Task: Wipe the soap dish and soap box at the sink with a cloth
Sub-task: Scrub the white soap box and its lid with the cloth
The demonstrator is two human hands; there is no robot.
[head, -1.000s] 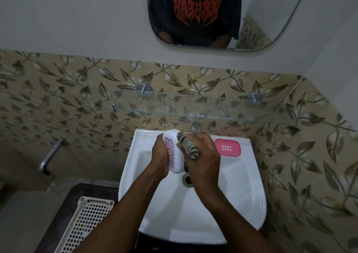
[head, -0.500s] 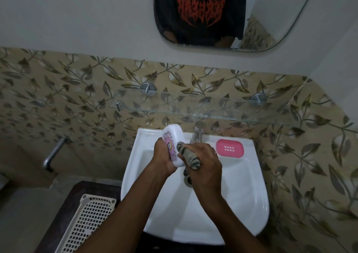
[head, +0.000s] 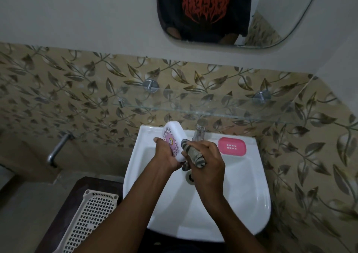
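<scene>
Now cloth [head: 193,154] against soap box [head: 173,136] edge

Dim bathroom view, wide-angle lens, soft even light with no clear source showing.

The white sink [head: 242,204] is reading as the brightest surface, with only faint shadow lying in its bowl. The lower left corner around the basket [head: 91,219] is sinking into gloom. The tiled wall [head: 58,98] is curving with lens distortion and smearing into blur toward the right edge. The glass shelf [head: 193,105] is giving off weak, hazy reflections. Fine detail is looking soft throughout.
</scene>
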